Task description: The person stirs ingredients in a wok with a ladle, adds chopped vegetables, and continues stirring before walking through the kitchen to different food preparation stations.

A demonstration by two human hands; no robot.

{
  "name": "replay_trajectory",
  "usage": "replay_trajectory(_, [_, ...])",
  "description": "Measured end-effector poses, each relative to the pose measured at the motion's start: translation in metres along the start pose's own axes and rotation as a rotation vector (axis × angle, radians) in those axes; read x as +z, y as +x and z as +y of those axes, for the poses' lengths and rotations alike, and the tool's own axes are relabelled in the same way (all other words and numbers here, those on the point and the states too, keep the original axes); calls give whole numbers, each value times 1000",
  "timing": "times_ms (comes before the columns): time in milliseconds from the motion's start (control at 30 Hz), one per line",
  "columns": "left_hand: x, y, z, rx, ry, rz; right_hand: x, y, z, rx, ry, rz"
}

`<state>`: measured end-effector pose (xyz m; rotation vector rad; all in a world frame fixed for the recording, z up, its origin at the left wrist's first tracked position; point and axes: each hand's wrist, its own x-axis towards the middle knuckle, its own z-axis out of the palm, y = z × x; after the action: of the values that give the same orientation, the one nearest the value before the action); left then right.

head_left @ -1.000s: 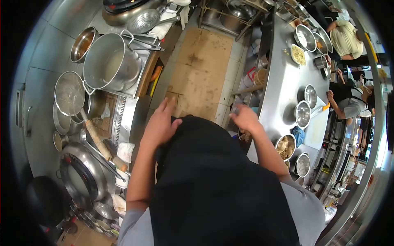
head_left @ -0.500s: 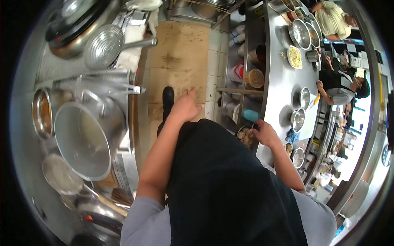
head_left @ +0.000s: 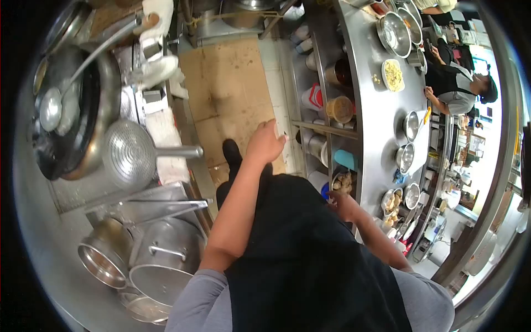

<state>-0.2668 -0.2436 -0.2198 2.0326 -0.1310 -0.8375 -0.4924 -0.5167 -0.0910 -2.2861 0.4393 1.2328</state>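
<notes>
My left hand (head_left: 266, 143) hangs over the aisle, in front of my black apron (head_left: 293, 243). Its thumb stands apart from the loosely bent fingers, and nothing shows in it. My right hand (head_left: 344, 206) is low beside the steel counter (head_left: 369, 119), close to a container of brown, knobbly pieces (head_left: 343, 181) on the shelf below. Its fingers point toward a blue object (head_left: 325, 191), apart from each other, and I see nothing held. Whether the fingertips touch the blue object, I cannot tell.
On the left are a perforated skimmer (head_left: 130, 155), a large pot (head_left: 166, 282) and a wok (head_left: 105, 110). Cardboard (head_left: 227, 83) covers the floor. The counter at right carries steel bowls (head_left: 394, 34) and a dish of chopped yellow food (head_left: 393, 75). A co-worker (head_left: 456, 88) stands beyond.
My view has shifted forward along the aisle, and the stove items appear lower. My left hand's fingers have curled more. The right hand has drawn back from the container of brown pieces.
</notes>
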Motion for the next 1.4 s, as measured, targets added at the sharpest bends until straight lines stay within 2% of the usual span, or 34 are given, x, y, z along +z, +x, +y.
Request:
replay_trajectory(33, [-2, 1, 0, 13, 24, -26, 0, 3, 0, 79, 7, -34])
replay_trajectory(200, [-3, 7, 10, 52, 103, -56, -12, 28, -1, -37, -13, -1])
replay_trajectory(267, [-5, 8, 17, 88, 121, -85, -24, 37, -3, 18, 73, 74])
replay_trajectory(300, [-10, 3, 26, 101, 118, -93, -31, 51, 0, -18, 86, 82])
replay_trajectory(367, [-18, -4, 40, 160, 132, -109, -43, 81, 16, -219, 73, 56])
replay_trajectory(433, [-32, -13, 53, 139, 87, -172, -42, 121, 30, -437, 305, 142])
replay_trajectory(500, [-46, -22, 65, 56, -59, -308, -88, 146, -18, 36, 1123, 24])
replay_trajectory(567, [-63, -32, 70, 25, -180, -339, -114, 212, -13, -36, 1225, 27])
replay_trajectory(633, [-78, -42, 65, -41, -291, -272, -132, 284, 0, -100, 1321, 19])
replay_trajectory(700, [-99, -52, 70, -156, -417, -138, -148, 358, 11, 110, 1379, 129])
replay_trajectory(733, [-110, -60, 76, -220, -423, -61, -148, 397, 23, 101, 1384, 106])
replay_trajectory(800, [-120, -75, 64, -304, -495, 34, -149, 472, 52, 291, 1780, 332])
replay_trajectory(833, [-123, -78, 62, -374, -577, 119, -150, 503, 63, 286, 1783, 310])
replay_trajectory(900, [-132, -87, 82, -431, -634, 200, -152, 529, 61, 101, 2137, 520])
replay_trajectory(933, [-135, -91, 94, -476, -701, 267, -160, 532, 47, 213, 2310, 683])
replay_trajectory(1033, [-137, -95, 113, -564, -808, 335, -126, 642, 105, 143, 2404, 819])
replay_trajectory(1133, [-129, -101, 115, -624, -905, 367, -128, 662, 113, 125, 2434, 847])
replay_trajectory(1400, [-124, -101, 147, -674, -783, 399, -122, 689, 131, 17, 2487, 840])
